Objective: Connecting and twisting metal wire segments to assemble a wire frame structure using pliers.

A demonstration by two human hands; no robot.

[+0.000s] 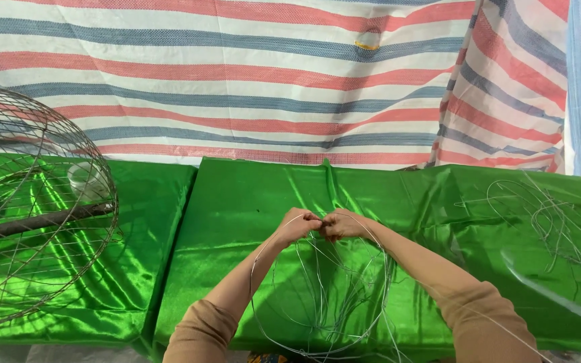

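My left hand and my right hand meet over the green satin cloth, fingers pinched together on the top of a thin wire hoop. The hoop curves down from my hands on both sides toward me. Several loose wire strands hang inside it from the point I pinch. Both forearms wear tan sleeves.
A large wire mesh basket with a dark bar across it stands at the left. A tangle of loose wire lies on the cloth at the right. A red, blue and white striped tarp hangs behind the tables.
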